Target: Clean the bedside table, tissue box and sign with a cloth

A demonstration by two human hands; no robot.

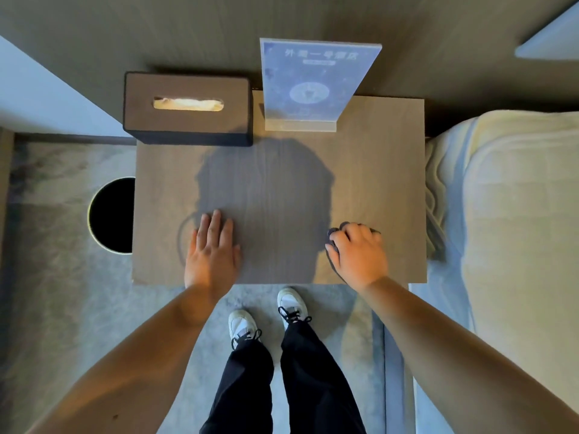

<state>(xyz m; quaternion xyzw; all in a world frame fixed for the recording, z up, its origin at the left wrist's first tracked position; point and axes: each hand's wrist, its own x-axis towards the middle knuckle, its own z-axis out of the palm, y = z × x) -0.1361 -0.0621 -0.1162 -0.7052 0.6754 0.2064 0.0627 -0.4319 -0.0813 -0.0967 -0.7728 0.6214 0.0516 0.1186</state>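
The wooden bedside table [376, 170] fills the middle of the view. A brown tissue box [188, 126] with a tissue in its slot stands at the table's back left corner. To its right an upright clear sign [313, 79] with a blue card stands on its base. My left hand [213, 249] lies flat, fingers together, on the table's front left part. My right hand [358, 255] presses on a dark cloth [332, 234] at the front right; only the cloth's edges show under my fingers.
A round dark bin [112, 214] stands on the floor left of the table. A bed with pale bedding [507, 214] borders the table's right edge. A wall panel runs behind the table. My feet stand on the grey floor just in front.
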